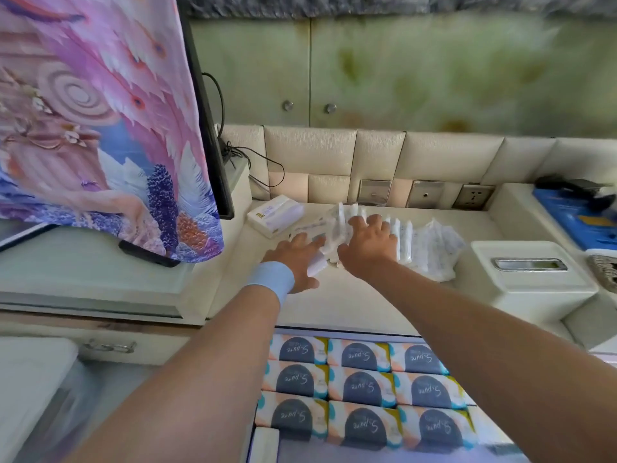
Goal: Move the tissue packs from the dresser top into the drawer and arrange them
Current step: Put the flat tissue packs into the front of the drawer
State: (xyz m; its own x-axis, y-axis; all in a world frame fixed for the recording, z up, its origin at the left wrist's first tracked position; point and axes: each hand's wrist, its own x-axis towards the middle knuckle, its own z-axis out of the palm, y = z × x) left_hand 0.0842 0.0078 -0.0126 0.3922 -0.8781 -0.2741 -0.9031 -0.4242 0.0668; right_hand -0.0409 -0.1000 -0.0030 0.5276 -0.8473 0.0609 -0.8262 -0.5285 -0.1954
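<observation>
Several white tissue packs (405, 237) stand on edge in a row on the cream dresser top (360, 305). My right hand (367, 243) lies over the left part of the row, fingers spread across the packs. My left hand (295, 262), with a light blue wristband, presses against the row's left end, fingers on the nearest pack. A single white tissue pack (275, 215) lies flat further left. Below, the open drawer (263, 444) holds several "S.pure" tissue packs (362, 385) laid in neat rows, three across.
A screen draped in a pink patterned cloth (100, 121) stands at the left, with a dark phone (147, 253) under its edge. A white lidded box (527, 275) sits right of the packs. Wall sockets (472, 196) and cables (253, 162) line the padded back panel.
</observation>
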